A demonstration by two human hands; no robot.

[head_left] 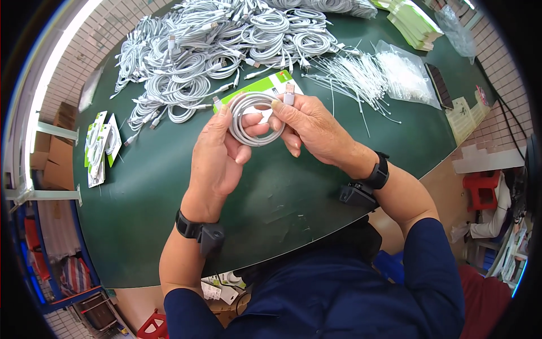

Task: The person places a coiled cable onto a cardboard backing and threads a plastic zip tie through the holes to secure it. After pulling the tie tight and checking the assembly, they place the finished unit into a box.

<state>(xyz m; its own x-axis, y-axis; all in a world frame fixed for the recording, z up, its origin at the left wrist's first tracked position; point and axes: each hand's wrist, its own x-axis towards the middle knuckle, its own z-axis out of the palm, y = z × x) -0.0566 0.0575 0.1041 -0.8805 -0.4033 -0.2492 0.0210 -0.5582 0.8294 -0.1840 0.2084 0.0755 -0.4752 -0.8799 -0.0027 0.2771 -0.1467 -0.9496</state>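
A coiled white USB cable is held up between my two hands over the green table. My left hand pinches the left side of the coil, with fingertips reaching through the loop. On the other side, my right hand grips the coil between thumb and fingers. The cable's USB plug sticks up beside my right thumb. Behind the coil lies a green and white packaging card, partly hidden by the cable and my hands.
Many coiled cables are heaped at the back of the green table. To their right lie loose white zip ties, a clear plastic bag, a phone and stacked green cards. Carded cables rest at the left.
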